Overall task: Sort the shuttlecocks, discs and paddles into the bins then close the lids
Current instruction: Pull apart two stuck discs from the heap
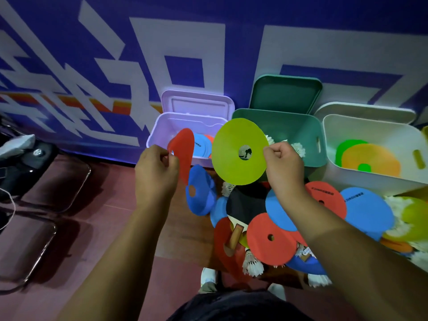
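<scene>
Head view, left to right: my left hand (155, 169) pinches red disc (183, 156) by rim before lilac bin (162, 126); right hand (281, 162) pinches lime disc (238, 150) edge near green bin (310, 135). I judge discs light, floppy; rim pinch suffices.

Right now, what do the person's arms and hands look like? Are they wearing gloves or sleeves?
No gloves and no sleeves show: the left hand and right hand are bare, and so are both forearms. I see no rings, watch or bracelets. Dark clothing shows at the bottom edge of the picture.
</scene>
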`<state>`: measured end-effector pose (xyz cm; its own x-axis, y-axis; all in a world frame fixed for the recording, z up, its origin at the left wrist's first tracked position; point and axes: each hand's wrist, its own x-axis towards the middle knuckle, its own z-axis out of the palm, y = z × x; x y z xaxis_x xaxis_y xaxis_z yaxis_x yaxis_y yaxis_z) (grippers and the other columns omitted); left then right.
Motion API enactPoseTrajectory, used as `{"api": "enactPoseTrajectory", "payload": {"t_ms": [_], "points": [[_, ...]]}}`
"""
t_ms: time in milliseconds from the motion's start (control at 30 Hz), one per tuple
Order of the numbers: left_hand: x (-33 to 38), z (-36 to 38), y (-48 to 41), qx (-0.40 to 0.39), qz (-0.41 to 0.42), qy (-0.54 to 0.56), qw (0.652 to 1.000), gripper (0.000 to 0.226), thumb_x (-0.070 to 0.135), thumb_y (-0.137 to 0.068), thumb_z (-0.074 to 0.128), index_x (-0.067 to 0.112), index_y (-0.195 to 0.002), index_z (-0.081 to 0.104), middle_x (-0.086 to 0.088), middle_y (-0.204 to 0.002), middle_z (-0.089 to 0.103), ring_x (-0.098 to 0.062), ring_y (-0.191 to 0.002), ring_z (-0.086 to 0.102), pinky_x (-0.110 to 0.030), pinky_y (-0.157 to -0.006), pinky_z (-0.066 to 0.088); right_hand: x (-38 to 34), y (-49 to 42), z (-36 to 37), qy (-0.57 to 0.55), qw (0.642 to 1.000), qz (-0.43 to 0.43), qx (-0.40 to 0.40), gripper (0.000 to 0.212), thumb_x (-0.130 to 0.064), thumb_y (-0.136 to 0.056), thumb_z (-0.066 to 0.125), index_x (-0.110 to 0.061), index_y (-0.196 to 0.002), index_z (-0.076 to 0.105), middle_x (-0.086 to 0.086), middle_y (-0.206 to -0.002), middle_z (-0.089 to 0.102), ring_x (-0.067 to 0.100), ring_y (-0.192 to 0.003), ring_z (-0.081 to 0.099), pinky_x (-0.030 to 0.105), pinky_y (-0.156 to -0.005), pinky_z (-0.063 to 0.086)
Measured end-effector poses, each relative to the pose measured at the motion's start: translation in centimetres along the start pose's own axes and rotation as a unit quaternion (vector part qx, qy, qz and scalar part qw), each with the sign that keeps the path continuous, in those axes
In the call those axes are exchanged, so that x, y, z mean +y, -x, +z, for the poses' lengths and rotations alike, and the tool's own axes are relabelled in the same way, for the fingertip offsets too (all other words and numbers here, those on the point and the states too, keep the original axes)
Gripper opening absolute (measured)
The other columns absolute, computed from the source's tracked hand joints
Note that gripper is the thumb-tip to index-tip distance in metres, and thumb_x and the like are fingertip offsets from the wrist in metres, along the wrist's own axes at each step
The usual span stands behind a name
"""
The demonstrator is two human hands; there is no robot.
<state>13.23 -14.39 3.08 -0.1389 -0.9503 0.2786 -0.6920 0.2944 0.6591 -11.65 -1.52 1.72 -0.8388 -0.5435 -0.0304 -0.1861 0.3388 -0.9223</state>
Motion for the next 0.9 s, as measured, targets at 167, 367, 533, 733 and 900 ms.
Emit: {"api": "enactPoseTrajectory", "payload": {"t_ms": [167,367,533,733,900], "points": [[2.5,2.1,-0.8,-0.006,0.015,0.055,0.998,0.013,0.028,-0.095,0.061,0.017,-0.091,0.065,0.003,-0.084,0.065,-0.019,-0.080,0.058,-0.029,-0.070,0.036,0.2,-1.0,-2.9,-0.007,0.998,0.033,0.049,0.018,-0.042,-0.089,0.064,-0.026,-0.081,0.065,0.000,-0.066,0.062,0.035,-0.069,0.063,0.047,-0.066,0.054],[6.6,6.3,-0.7,-0.095,-0.079,0.238,0.964,0.012,0.027,-0.097,0.061,0.021,-0.093,0.070,0.005,-0.084,0.075,-0.012,-0.074,0.075,-0.037,-0.072,0.063,1.6,-1.9,-7.5,0.003,0.991,0.064,0.114,0.023,-0.047,-0.095,0.059,-0.028,-0.082,0.064,0.004,-0.064,0.064,0.032,-0.066,0.067,0.051,-0.072,0.059],[9.4,10.9,-0.2,-0.202,-0.151,0.320,0.913,0.012,0.023,-0.100,0.060,0.013,-0.099,0.066,-0.012,-0.093,0.072,-0.025,-0.077,0.077,-0.046,-0.074,0.067,4.0,-2.1,-12.0,-0.016,0.979,0.131,0.156,0.025,-0.040,-0.102,0.056,-0.025,-0.083,0.062,0.006,-0.054,0.066,0.021,-0.049,0.068,0.042,-0.061,0.057],[15.9,15.1,1.4,-0.265,-0.195,0.371,0.869,0.018,0.012,-0.103,0.056,-0.004,-0.109,0.063,-0.022,-0.086,0.068,-0.031,-0.079,0.076,-0.034,-0.069,0.065,6.2,-3.9,-20.1,-0.089,0.952,0.187,0.225,0.035,-0.031,-0.109,0.052,-0.004,-0.091,0.062,0.015,-0.070,0.063,0.010,-0.037,0.055,0.025,-0.040,0.046],[21.8,19.1,3.1,-0.275,-0.192,0.393,0.856,0.023,0.011,-0.105,0.055,-0.008,-0.115,0.060,-0.020,-0.086,0.065,-0.024,-0.071,0.071,-0.032,-0.066,0.063,7.8,-8.9,-27.1,-0.119,0.949,0.180,0.230,0.034,-0.031,-0.107,0.052,-0.014,-0.079,0.061,0.007,-0.066,0.063,0.025,-0.056,0.060,0.036,-0.055,0.048]]}}
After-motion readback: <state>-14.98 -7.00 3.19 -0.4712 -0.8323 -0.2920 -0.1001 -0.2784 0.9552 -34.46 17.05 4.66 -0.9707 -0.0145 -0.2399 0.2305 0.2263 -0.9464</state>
